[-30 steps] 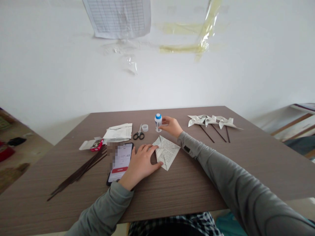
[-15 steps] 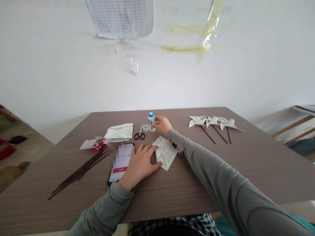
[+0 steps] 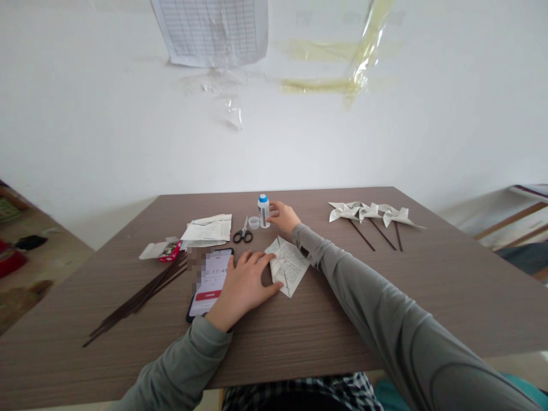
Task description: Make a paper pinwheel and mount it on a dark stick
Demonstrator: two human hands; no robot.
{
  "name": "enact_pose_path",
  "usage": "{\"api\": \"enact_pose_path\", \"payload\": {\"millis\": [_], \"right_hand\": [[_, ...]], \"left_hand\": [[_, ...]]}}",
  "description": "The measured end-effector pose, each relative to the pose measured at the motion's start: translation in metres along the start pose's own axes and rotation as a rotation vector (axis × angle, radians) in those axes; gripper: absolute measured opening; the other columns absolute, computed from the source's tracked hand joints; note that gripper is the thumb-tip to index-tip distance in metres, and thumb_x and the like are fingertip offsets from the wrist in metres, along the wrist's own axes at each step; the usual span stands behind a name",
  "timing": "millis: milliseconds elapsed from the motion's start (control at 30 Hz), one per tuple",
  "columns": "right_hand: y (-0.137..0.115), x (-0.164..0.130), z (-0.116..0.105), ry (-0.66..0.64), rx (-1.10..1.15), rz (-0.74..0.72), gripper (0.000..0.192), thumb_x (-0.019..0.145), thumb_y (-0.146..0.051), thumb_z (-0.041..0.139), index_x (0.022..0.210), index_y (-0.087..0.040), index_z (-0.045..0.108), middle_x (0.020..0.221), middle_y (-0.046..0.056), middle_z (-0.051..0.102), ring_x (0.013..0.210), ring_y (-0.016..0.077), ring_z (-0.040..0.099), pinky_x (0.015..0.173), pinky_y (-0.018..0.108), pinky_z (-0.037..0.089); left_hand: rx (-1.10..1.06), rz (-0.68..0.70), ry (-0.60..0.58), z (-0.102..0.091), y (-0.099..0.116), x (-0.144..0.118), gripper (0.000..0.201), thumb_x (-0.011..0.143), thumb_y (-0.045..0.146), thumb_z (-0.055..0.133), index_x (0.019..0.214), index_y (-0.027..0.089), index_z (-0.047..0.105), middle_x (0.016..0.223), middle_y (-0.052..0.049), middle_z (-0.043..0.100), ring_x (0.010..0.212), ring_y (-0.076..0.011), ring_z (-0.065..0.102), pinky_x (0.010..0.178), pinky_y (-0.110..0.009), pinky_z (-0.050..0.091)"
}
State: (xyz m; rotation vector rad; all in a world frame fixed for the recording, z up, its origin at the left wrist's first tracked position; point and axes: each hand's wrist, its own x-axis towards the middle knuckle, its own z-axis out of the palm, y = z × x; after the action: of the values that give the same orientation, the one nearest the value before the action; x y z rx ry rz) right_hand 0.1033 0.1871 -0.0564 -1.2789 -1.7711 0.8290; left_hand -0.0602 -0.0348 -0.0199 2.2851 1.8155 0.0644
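My left hand (image 3: 245, 286) lies with fingers spread, its fingertips and thumb on the left edge of a square printed paper (image 3: 290, 265) that has cut lines in from its corners. Past the paper, my right hand (image 3: 285, 217) has its thumb and forefinger parted at the right side of a small white glue bottle (image 3: 264, 214) with a blue top. The bottle stands upright; whether the fingertips still touch it is hard to see. Close by on its left are a clear cap (image 3: 254, 222) and black-handled scissors (image 3: 243, 234).
Several paper pinwheels (image 3: 369, 212) on brown sticks lie at the right. To the left are a stack of paper sheets (image 3: 208, 230), an open red-and-white box (image 3: 169, 251), a bundle of brown sticks (image 3: 132, 299) and a phone (image 3: 209, 285) running a timer, partly under my left hand.
My right thumb has drawn back slightly to the right, off the front of the glue bottle. The left hand and the paper have stayed in place.
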Motion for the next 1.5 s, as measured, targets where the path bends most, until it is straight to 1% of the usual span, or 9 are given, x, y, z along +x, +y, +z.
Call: {"api": "enact_pose_path", "payload": {"millis": [133, 333, 500, 633, 767, 933, 1133, 1267, 1500], "right_hand": [[0.010, -0.004, -0.022, 0.026, -0.024, 0.010, 0.053, 0.095, -0.002, 0.093, 0.144, -0.019, 0.084, 0.143, 0.015, 0.093, 0.106, 0.0237, 0.094, 0.113, 0.045, 0.076], [0.023, -0.019, -0.066, 0.068, -0.048, 0.009, 0.035, 0.099, -0.006, 0.088, 0.131, -0.020, 0.087, 0.125, 0.012, 0.095, 0.106, 0.0247, 0.092, 0.115, 0.049, 0.075], [0.027, -0.051, -0.090, 0.049, -0.067, -0.008, 0.022, 0.097, -0.006, 0.089, 0.112, -0.022, 0.089, 0.114, 0.009, 0.096, 0.103, 0.0257, 0.093, 0.111, 0.046, 0.075], [0.031, -0.086, -0.099, -0.026, -0.085, -0.057, 0.018, 0.100, -0.009, 0.090, 0.112, -0.023, 0.090, 0.114, 0.007, 0.097, 0.101, 0.0232, 0.093, 0.103, 0.039, 0.074], [0.036, -0.121, -0.105, -0.126, -0.180, -0.156, 0.017, 0.103, -0.013, 0.087, 0.116, -0.023, 0.091, 0.117, 0.008, 0.097, 0.106, 0.0254, 0.093, 0.105, 0.040, 0.074], [0.038, -0.160, -0.104, -0.220, -0.305, -0.401, 0.020, 0.107, -0.013, 0.081, 0.119, -0.025, 0.091, 0.122, 0.011, 0.096, 0.116, 0.0300, 0.092, 0.110, 0.046, 0.073], [0.026, -0.186, -0.096, -0.351, -0.419, -0.618, 0.016, 0.111, -0.014, 0.084, 0.118, -0.027, 0.089, 0.119, 0.008, 0.095, 0.114, 0.0296, 0.091, 0.106, 0.043, 0.069], [0.019, -0.190, -0.092, -0.370, -0.492, -0.638, 0.009, 0.108, -0.023, 0.095, 0.114, -0.026, 0.089, 0.117, 0.008, 0.093, 0.112, 0.0289, 0.088, 0.100, 0.042, 0.066], [0.017, -0.195, -0.081, -0.309, -0.563, -0.558, 0.031, 0.098, -0.044, 0.111, 0.112, -0.027, 0.090, 0.118, 0.008, 0.090, 0.112, 0.0317, 0.085, 0.100, 0.046, 0.066]], "left_hand": [[0.002, -0.004, 0.005, 0.001, 0.000, 0.001, 0.075, 0.110, 0.052, 0.087, 0.181, 0.037, 0.070, 0.191, -0.012, 0.067, 0.183, -0.0509, 0.052, 0.152, -0.083, 0.034], [0.008, -0.005, 0.015, 0.004, -0.001, 0.002, 0.073, 0.108, 0.053, 0.088, 0.179, 0.040, 0.072, 0.190, -0.010, 0.069, 0.181, -0.0505, 0.054, 0.152, -0.079, 0.037], [-0.005, -0.008, 0.010, 0.002, 0.001, 0.000, 0.074, 0.107, 0.052, 0.089, 0.178, 0.040, 0.072, 0.190, -0.011, 0.069, 0.182, -0.0513, 0.053, 0.151, -0.082, 0.036], [-0.021, 0.002, 0.016, 0.002, 0.002, 0.000, 0.073, 0.107, 0.050, 0.089, 0.177, 0.036, 0.074, 0.189, -0.013, 0.070, 0.180, -0.0526, 0.054, 0.151, -0.085, 0.035], [-0.018, 0.003, 0.019, 0.003, 0.002, 0.000, 0.074, 0.106, 0.049, 0.089, 0.177, 0.035, 0.074, 0.188, -0.013, 0.070, 0.180, -0.0532, 0.053, 0.150, -0.085, 0.035], [-0.022, -0.008, 0.023, 0.004, 0.001, 0.000, 0.074, 0.107, 0.052, 0.088, 0.177, 0.037, 0.073, 0.188, -0.013, 0.070, 0.181, -0.0563, 0.049, 0.150, -0.090, 0.028], [-0.025, -0.009, 0.031, 0.003, 0.004, -0.002, 0.081, 0.106, 0.054, 0.090, 0.182, 0.036, 0.070, 0.189, -0.014, 0.069, 0.181, -0.0577, 0.048, 0.150, -0.090, 0.027], [-0.020, -0.008, 0.036, 0.001, 0.005, -0.003, 0.084, 0.106, 0.054, 0.092, 0.184, 0.035, 0.069, 0.189, -0.015, 0.069, 0.181, -0.0575, 0.049, 0.151, -0.088, 0.030], [0.002, -0.012, 0.044, 0.003, 0.007, -0.002, 0.082, 0.106, 0.055, 0.092, 0.184, 0.038, 0.069, 0.188, -0.013, 0.071, 0.182, -0.0567, 0.049, 0.152, -0.087, 0.030]]}}
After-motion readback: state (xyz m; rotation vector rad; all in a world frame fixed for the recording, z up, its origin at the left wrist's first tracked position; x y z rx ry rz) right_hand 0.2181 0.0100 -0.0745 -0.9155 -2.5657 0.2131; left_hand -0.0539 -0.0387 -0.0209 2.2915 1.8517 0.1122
